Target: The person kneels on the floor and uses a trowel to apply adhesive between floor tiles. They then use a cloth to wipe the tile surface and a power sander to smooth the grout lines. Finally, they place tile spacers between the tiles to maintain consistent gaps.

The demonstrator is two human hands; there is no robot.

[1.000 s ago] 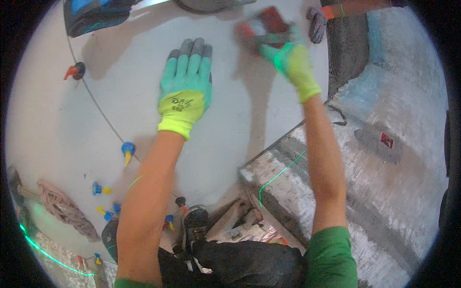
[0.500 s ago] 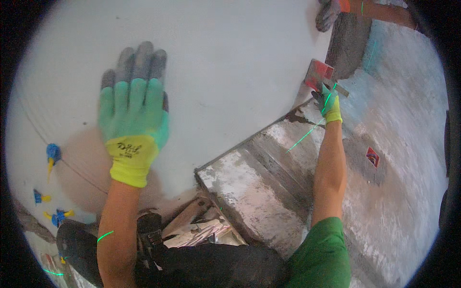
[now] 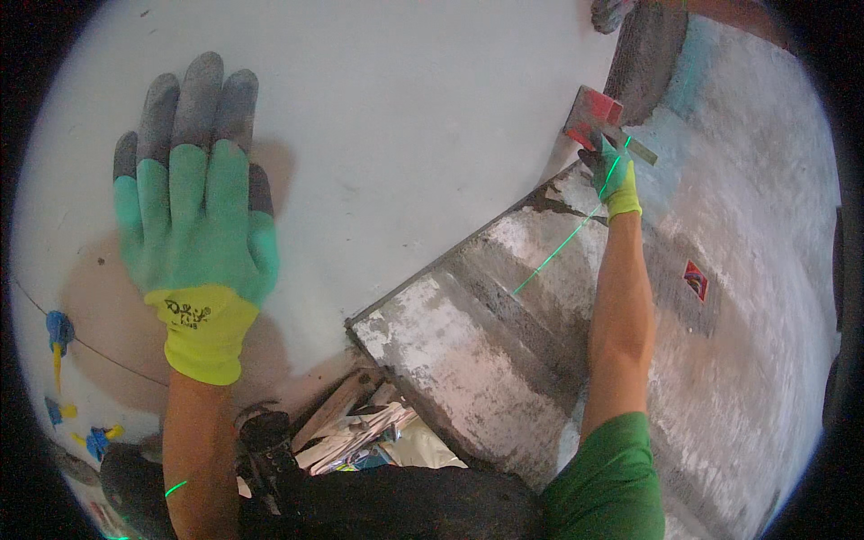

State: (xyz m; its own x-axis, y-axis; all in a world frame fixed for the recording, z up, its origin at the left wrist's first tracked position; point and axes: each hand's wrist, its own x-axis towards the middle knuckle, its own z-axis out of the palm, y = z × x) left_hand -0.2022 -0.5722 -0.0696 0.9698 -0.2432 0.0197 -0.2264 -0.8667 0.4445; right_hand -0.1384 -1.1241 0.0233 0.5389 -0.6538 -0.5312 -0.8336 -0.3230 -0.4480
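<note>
My left hand (image 3: 193, 220), in a green, grey-tipped glove with a yellow cuff, is open with its fingers stretched upward. It is over a large pale tile (image 3: 387, 153), and its shadow falls beside it. Whether the palm touches the tile I cannot tell. My right hand (image 3: 616, 175), gloved alike, reaches far to the right. Its fingers are closed round a flat red-and-grey tool (image 3: 594, 112) at the tile's right edge. A narrow strip sticks out to the right of that hand. The fingers partly hide the tool's grip.
Blue-and-yellow tile levelling pieces (image 3: 59, 333) stand along a thin joint at left. A rough, mortar-stained slab (image 3: 468, 342) borders the tile. Another person's gloved hand (image 3: 612, 14) is at the upper right. A red diamond sticker (image 3: 695, 281) marks the grey floor. My dark-clothed leg (image 3: 405, 499) is below.
My left hand has shifted left and appears larger, with its fingers still stretched out. My right hand and the tool sit slightly higher in view. The other person's hand has moved toward the upper edge.
</note>
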